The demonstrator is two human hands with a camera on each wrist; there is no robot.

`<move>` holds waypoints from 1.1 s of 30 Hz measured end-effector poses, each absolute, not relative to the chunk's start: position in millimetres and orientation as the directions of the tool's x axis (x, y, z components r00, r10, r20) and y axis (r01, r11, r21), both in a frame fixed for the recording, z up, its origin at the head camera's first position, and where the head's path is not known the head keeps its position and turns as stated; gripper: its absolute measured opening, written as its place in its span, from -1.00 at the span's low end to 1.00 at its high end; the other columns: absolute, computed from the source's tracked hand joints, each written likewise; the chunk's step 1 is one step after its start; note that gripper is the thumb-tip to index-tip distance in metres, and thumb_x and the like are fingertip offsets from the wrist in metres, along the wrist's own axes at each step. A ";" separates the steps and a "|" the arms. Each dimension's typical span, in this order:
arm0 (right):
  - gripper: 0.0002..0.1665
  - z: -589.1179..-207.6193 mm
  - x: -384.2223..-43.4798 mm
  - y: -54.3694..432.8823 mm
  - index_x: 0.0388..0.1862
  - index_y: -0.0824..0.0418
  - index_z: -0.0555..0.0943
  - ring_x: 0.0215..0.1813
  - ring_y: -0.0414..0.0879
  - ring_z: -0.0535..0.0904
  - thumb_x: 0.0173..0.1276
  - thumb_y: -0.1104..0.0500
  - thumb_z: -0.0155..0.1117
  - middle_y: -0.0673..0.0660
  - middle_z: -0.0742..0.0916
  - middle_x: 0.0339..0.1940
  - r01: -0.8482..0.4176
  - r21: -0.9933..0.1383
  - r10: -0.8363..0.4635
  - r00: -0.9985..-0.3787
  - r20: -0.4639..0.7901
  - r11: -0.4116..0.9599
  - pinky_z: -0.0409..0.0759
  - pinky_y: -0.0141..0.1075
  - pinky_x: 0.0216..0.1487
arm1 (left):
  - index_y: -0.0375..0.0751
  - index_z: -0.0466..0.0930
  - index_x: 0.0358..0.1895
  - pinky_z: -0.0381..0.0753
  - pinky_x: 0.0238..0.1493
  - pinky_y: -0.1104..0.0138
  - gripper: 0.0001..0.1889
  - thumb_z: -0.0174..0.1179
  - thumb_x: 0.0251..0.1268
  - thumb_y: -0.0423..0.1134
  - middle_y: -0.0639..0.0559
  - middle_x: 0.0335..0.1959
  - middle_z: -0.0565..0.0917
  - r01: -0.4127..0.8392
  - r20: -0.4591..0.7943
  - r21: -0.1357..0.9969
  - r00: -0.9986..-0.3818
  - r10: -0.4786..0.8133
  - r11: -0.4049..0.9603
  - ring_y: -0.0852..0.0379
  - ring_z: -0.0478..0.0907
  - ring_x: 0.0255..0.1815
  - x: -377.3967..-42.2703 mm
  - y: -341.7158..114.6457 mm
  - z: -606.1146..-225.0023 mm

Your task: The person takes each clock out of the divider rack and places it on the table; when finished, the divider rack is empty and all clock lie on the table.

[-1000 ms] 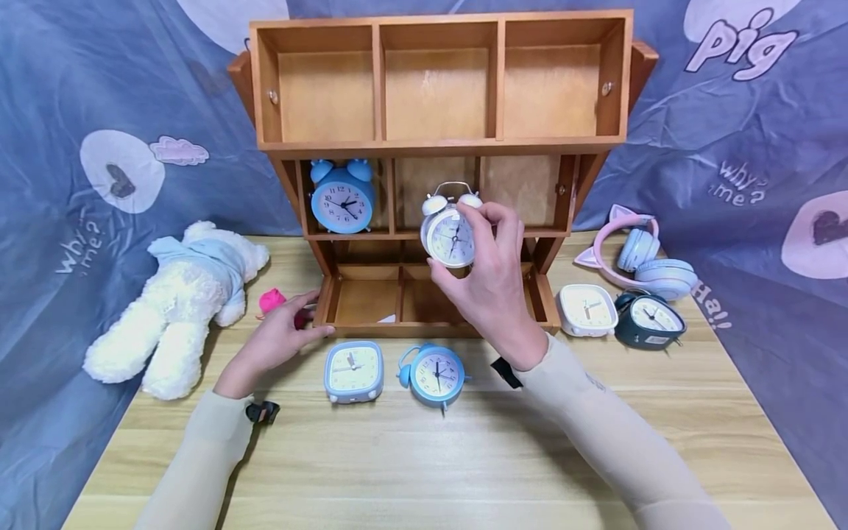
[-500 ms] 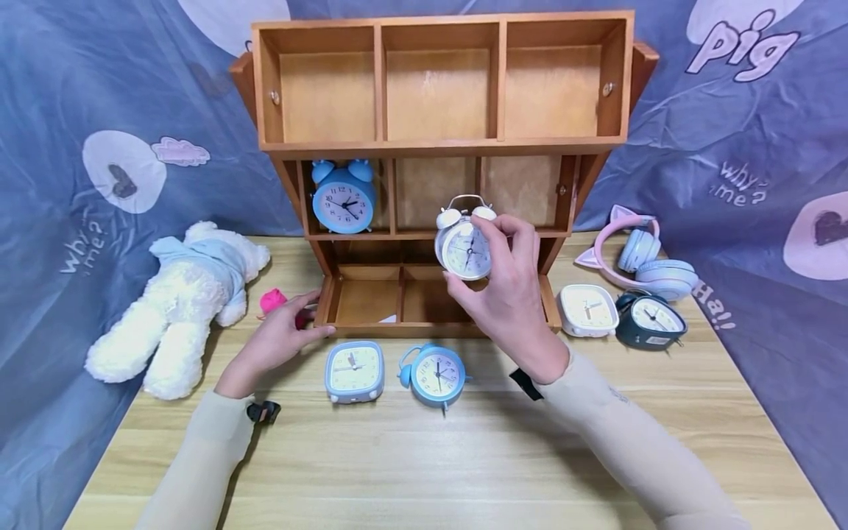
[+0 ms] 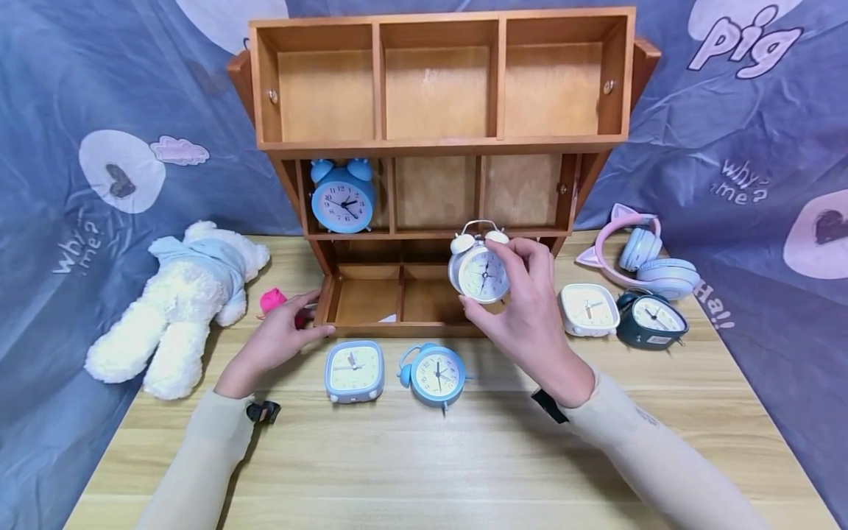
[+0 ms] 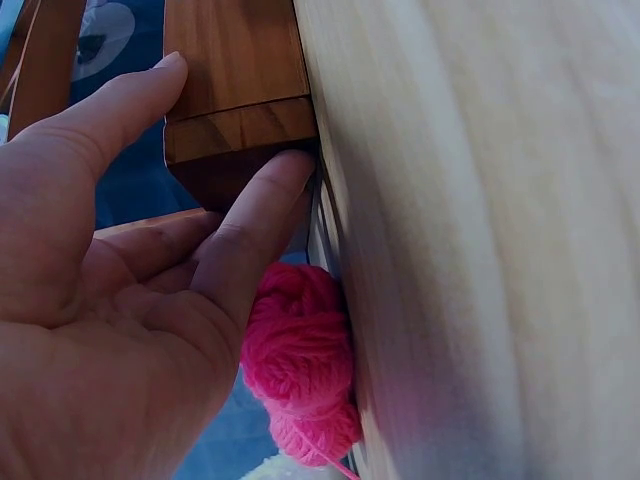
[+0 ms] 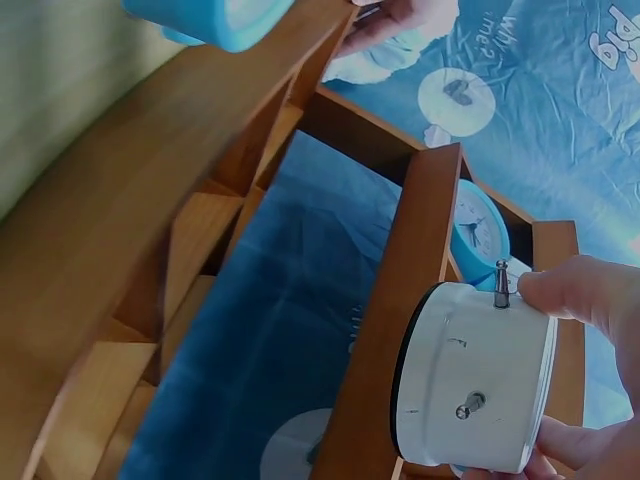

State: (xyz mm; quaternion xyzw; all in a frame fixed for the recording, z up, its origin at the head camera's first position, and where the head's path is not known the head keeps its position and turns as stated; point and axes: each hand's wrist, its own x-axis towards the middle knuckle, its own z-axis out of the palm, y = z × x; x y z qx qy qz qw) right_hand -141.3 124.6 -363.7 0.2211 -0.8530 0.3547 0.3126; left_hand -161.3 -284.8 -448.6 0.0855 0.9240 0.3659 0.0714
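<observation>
My right hand [image 3: 530, 320] holds a white twin-bell alarm clock [image 3: 482, 274] upright between thumb and fingers, in front of the lowest tier of a wooden shelf [image 3: 440, 146]. The right wrist view shows the clock's white casing [image 5: 480, 375] with its metal feet. At the shelf's lower left corner, my left hand [image 3: 281, 338] grips the wood with thumb and fingers; the corner [image 4: 240, 120] shows close up in the left wrist view. A blue twin-bell alarm clock [image 3: 343, 199] stands in the middle tier's left compartment.
A blue-rimmed square clock [image 3: 354, 372] and a round blue alarm clock [image 3: 436, 375] lie before the shelf. To its right are a white square clock [image 3: 588, 309], a dark green clock [image 3: 652, 322] and headphones [image 3: 639, 254]. Left are a plush toy [image 3: 188, 302] and pink yarn [image 4: 300, 350].
My right hand has moved the white alarm clock down and to the right, away from the middle tier. The left hand has stayed at the shelf corner.
</observation>
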 end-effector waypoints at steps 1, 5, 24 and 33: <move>-0.02 -364.7 -139.9 126.0 0.48 0.35 0.59 0.38 0.44 0.41 0.05 0.25 0.79 0.53 0.50 0.33 -0.599 -0.467 -0.155 -0.707 0.690 0.651 0.55 0.15 0.36 | -0.38 0.22 0.76 0.64 0.49 -0.26 -0.09 0.46 0.58 -0.02 -0.44 0.47 0.66 0.106 -0.068 0.688 -0.975 0.210 0.718 -0.37 0.70 0.42 -161.3 -285.0 -448.7; -0.02 -368.7 -133.6 132.1 0.48 0.33 0.59 0.39 0.42 0.41 0.05 0.23 0.80 0.51 0.50 0.32 -0.582 -0.473 -0.159 -0.725 0.670 0.662 0.55 0.09 0.34 | -0.38 0.22 0.76 0.64 0.50 -0.26 -0.09 0.46 0.58 -0.02 -0.44 0.50 0.64 0.108 -0.065 0.689 -0.976 0.210 0.717 -0.38 0.69 0.42 -161.2 -285.4 -449.3; 0.00 -396.0 -108.3 150.2 0.46 0.35 0.61 0.28 0.37 0.46 -0.01 0.25 0.82 0.49 0.50 0.26 -0.520 -0.513 -0.159 -0.792 0.590 0.683 0.47 0.00 0.30 | -0.39 0.24 0.75 0.63 0.50 -0.27 -0.09 0.46 0.58 -0.03 -0.44 0.47 0.67 0.113 -0.061 0.682 -0.976 0.210 0.722 -0.39 0.70 0.43 -160.8 -284.6 -449.0; -0.02 -409.6 -99.7 158.1 0.43 0.33 0.63 0.25 0.36 0.48 -0.05 0.27 0.81 0.46 0.53 0.21 -0.488 -0.511 -0.153 -0.812 0.564 0.708 0.48 0.03 0.26 | -0.39 0.22 0.76 0.60 0.53 -0.28 -0.09 0.47 0.57 -0.05 -0.44 0.53 0.61 0.091 -0.078 0.677 -0.978 0.195 0.730 -0.39 0.67 0.45 -160.5 -283.5 -447.3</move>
